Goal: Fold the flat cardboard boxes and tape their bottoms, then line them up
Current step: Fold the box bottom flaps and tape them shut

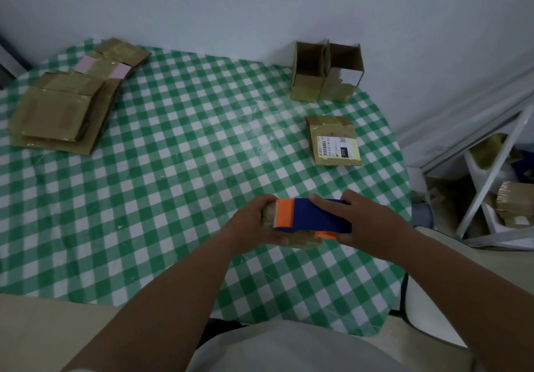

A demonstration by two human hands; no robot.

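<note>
My left hand [254, 221] grips a small cardboard box [300, 240] at its left end, just above the table's near edge. My right hand [361, 221] grips a blue and orange tape dispenser [312, 217] that lies across the top of that box. Most of the box is hidden under the dispenser and my hands. Two folded boxes [326, 72] stand open side by side at the back right. Another box [332, 140] with a white shipping label lies in front of them. A pile of flat boxes [60, 111] lies at the left.
A green and white checked cloth [173, 169] covers the round table. A white wall runs behind it. To the right, past the table's edge, stand a white frame [491, 175] and more cardboard on the floor. A pale chair edge [427, 314] is at my lower right.
</note>
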